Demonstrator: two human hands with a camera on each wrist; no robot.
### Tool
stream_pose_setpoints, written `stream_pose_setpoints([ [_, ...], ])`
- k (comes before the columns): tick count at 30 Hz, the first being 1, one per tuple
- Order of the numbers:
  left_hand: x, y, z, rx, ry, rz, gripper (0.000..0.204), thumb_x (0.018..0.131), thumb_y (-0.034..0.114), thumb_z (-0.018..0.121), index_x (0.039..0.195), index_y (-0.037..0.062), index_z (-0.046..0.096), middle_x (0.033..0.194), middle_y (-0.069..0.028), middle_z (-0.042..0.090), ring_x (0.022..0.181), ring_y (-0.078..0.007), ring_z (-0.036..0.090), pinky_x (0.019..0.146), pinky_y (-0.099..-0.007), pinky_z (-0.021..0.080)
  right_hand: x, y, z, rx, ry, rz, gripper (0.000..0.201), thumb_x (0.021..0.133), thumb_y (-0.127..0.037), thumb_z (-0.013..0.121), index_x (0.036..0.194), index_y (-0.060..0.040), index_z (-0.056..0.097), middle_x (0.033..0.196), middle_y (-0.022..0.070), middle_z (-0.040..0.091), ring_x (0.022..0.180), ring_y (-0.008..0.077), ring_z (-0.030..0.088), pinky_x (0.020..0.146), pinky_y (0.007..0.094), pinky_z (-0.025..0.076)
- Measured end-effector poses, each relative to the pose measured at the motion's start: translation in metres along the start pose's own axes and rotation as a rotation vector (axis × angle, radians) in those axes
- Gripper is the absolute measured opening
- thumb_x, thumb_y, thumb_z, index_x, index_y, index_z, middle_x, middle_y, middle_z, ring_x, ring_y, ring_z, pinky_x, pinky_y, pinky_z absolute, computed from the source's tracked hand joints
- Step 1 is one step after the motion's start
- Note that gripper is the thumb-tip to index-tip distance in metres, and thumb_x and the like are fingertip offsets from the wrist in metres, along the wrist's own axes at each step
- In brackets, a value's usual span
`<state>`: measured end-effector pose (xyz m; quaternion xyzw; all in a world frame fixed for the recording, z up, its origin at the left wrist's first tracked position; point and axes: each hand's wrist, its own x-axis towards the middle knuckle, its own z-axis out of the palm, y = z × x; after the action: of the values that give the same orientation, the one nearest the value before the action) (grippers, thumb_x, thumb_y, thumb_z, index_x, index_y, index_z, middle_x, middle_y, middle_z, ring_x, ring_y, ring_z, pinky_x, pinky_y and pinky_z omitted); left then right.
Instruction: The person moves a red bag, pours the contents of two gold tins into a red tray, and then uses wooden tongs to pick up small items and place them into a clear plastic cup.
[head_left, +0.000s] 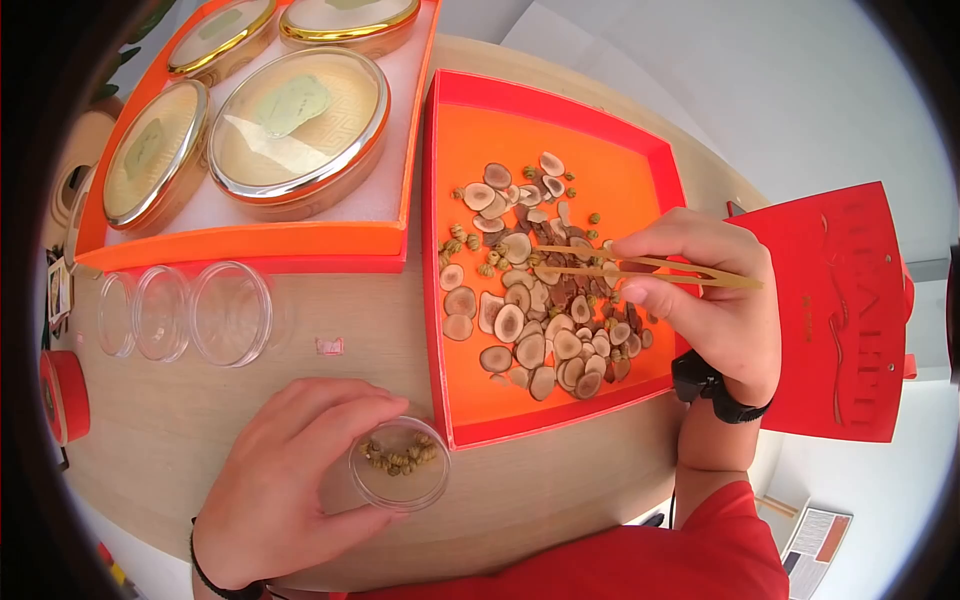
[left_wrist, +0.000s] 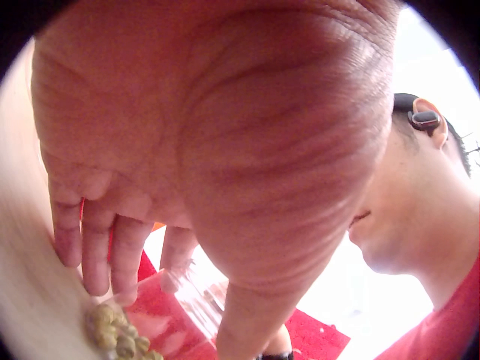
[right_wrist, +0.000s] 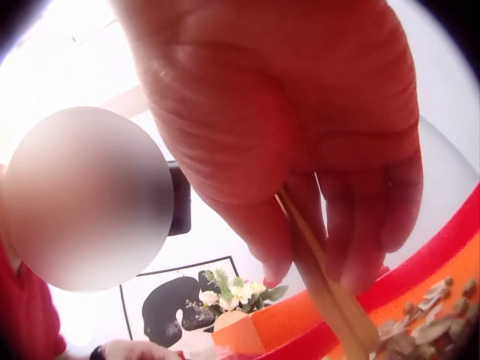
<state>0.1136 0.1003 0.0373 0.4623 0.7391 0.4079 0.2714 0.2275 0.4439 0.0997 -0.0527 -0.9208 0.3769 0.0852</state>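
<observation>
From the head view, the left hand curls round one small clear round dish of greenish dried buds on the pale wooden tabletop. The right hand pinches one pair of slim bamboo tweezers, tips over a heap of sliced brown root pieces lying with scattered green buds in a shallow orange-red tray. Three empty clear dishes stand in a row to the left. Four gold-rimmed round tins sit in an orange box, two cut off by the frame's edge.

At the left wrist, the palm fills the view; the fingers reach down to the dish, mostly hidden.

At the right wrist, fingers grip the tweezers; their tips are cut off.
</observation>
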Motion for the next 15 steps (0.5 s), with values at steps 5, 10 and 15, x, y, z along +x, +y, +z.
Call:
stream_pose_setpoints([
  [5, 0.0000, -0.0001, 0.0002, -0.003, 0.000, -0.004, 0.078, 0.063, 0.016, 0.097, 0.135, 0.0049, 0.069, 0.131, -0.0157, 0.070, 0.122, -0.0366, 0.066, 0.106, -0.0453, 0.053, -0.0004, 0.0014, 0.0009, 0.017, -0.023, 0.048, 0.025, 0.086, 0.000, 0.087, 0.110, 0.0034, 0.081, 0.095, 0.0118, 0.078, 0.087, 0.0201, 0.074, 0.079, 0.0318, 0.057],
  [10, 0.0002, 0.0002, 0.0006, -0.001, 0.000, -0.007, 0.079, 0.062, 0.016, 0.097, 0.135, 0.0048, 0.069, 0.130, -0.0160, 0.070, 0.122, -0.0367, 0.066, 0.106, -0.0454, 0.053, -0.0017, 0.0041, 0.0020, 0.032, -0.034, 0.036, 0.026, 0.086, -0.001, 0.087, 0.111, 0.0029, 0.081, 0.095, 0.0119, 0.079, 0.085, 0.0204, 0.075, 0.078, 0.0315, 0.058],
  [15, -0.0007, -0.0003, 0.0010, 0.001, 0.005, -0.004, 0.079, 0.062, 0.016, 0.097, 0.135, 0.0051, 0.069, 0.130, -0.0158, 0.070, 0.122, -0.0367, 0.066, 0.105, -0.0453, 0.054, -0.0018, 0.0022, 0.0016, 0.021, -0.041, 0.065, 0.026, 0.086, -0.002, 0.087, 0.111, 0.0026, 0.081, 0.095, 0.0124, 0.079, 0.086, 0.0207, 0.075, 0.079, 0.0317, 0.058],
])
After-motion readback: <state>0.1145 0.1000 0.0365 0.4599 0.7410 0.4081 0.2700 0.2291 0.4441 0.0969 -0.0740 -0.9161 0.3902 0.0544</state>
